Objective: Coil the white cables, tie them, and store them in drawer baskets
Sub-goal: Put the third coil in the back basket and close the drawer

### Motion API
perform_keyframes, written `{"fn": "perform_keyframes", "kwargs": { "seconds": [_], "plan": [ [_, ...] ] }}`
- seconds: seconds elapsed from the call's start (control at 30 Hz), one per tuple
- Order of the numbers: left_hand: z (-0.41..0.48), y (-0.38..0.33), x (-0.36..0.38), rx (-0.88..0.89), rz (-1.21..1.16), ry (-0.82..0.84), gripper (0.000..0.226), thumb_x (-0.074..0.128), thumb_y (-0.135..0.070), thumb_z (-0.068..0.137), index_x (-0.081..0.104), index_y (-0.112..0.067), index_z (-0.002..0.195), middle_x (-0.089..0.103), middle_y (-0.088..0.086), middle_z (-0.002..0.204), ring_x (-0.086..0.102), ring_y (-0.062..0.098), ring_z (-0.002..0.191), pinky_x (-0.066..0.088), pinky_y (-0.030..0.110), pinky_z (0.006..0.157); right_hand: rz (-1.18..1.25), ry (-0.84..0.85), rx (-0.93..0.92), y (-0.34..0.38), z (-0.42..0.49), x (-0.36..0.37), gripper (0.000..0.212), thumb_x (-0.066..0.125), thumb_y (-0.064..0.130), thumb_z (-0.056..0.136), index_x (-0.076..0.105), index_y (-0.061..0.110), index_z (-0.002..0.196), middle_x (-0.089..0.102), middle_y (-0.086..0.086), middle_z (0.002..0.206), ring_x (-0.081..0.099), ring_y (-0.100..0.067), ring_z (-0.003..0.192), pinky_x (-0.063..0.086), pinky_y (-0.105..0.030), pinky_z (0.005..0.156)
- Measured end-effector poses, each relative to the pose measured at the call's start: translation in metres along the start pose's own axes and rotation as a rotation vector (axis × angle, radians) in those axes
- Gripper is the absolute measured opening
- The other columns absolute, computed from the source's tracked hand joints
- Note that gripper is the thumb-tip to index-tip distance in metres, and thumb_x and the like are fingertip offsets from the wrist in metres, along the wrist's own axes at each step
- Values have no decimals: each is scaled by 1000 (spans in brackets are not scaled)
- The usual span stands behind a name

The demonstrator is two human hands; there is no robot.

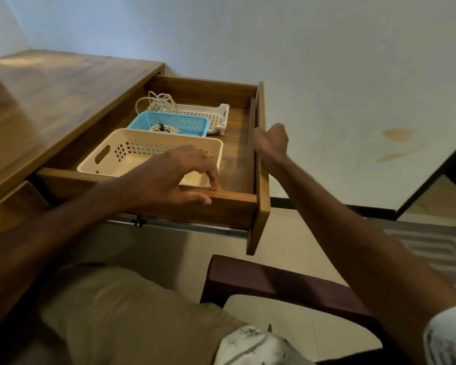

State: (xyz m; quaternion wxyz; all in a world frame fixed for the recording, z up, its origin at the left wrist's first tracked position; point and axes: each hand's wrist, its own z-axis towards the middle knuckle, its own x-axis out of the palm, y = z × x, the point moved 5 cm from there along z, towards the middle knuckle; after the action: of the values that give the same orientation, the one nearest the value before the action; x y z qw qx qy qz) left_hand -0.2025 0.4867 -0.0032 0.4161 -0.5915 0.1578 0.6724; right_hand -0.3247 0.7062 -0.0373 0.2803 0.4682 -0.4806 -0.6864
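While your left hand hovers over the near right corner of the cream basket, its fingers hang loosely curled and apart and hold nothing. The thumb lies along the top edge of the drawer side wall; you cannot tell whether the fingertips touch the basket rim. Your right hand is at the top edge of the drawer front, thumb toward the wood. Its fingers are hidden behind the hand, so you cannot tell whether it grips the panel or only rests against it.

You have one drawer, pulled out, with three baskets in a row inside. Nearest you is the cream basket, with slotted walls and an oval handle hole. Behind it, touching or just beside it, is the blue basket. Farthest is the white tray basket, low and perforated.

You can count two white cables. The coiled cable lies flat in the blue basket, wound into a small ring and bound by a black tie. The loose cable sits at the left end of the white tray basket, its loops standing up unevenly above the rim.

The drawer belongs to a wooden desk, and a dark chair arm lies below your right forearm.
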Motion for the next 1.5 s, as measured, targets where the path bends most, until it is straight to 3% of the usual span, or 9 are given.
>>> {"fn": "perform_keyframes", "kwargs": {
  "seconds": [0.13,0.23,0.53,0.73,0.9,1.0,1.1,1.3,1.5],
  "plan": [
    [0,10,-4,-59,40,-26,57,71,-68,77,62,-38,124,55,-17,142,40,8,140,37,45,115,133,64,143,-2,1,10,31,44,14,106,54,1,132,54,-6,106,49,-8,71,37,-18,51],
    [1,15,-9,-117,84,12,67,67,-72,76,56,-37,132,48,-13,149,32,11,143,30,38,112,147,66,148,4,0,25,32,44,14,106,56,0,132,54,-5,106,48,-8,69,33,-16,46],
    [3,24,-27,-289,132,-18,85,42,-87,78,52,-27,138,48,-6,148,34,15,139,37,45,111,245,132,173,37,-21,95,21,49,14,106,62,2,118,63,-10,104,58,-14,78,39,-20,50],
    [-12,52,-33,-505,357,121,118,52,-88,74,12,-18,161,6,3,169,2,29,155,19,55,122,298,172,207,62,-39,148,18,51,15,106,54,11,88,54,-1,82,54,-14,68,57,-29,69],
    [-30,87,-55,-672,510,126,140,69,-77,73,-18,-7,158,-30,12,165,-28,36,152,-3,56,126,348,240,185,81,-60,191,19,53,14,104,59,4,119,59,-6,99,60,-16,80,60,-33,73],
    [-42,101,-69,-830,539,119,148,76,-72,72,-25,-1,155,-35,18,162,-33,38,149,-11,52,123,373,320,172,91,-69,214,24,52,16,105,59,4,124,65,-11,110,66,-18,87,53,-24,58],
    [-56,110,-78,-983,542,84,145,79,-63,75,-22,3,154,-31,25,162,-28,42,150,-9,52,123,397,378,172,99,-76,232,27,50,16,104,60,4,126,67,-12,114,68,-22,95,51,-23,58],
    [-76,132,-82,-1197,502,22,133,82,-52,78,-7,6,157,-3,30,166,-2,47,154,11,52,125,480,455,154,105,-87,261,20,46,14,104,63,7,111,61,-7,90,62,-16,77,56,-28,65],
    [-83,140,-80,-1207,500,-25,83,79,-39,84,40,0,146,47,22,139,48,36,127,48,45,101,525,519,135,112,-94,276,26,42,17,100,64,5,106,63,-11,91,63,-23,80,61,-42,77]
  ]
}}
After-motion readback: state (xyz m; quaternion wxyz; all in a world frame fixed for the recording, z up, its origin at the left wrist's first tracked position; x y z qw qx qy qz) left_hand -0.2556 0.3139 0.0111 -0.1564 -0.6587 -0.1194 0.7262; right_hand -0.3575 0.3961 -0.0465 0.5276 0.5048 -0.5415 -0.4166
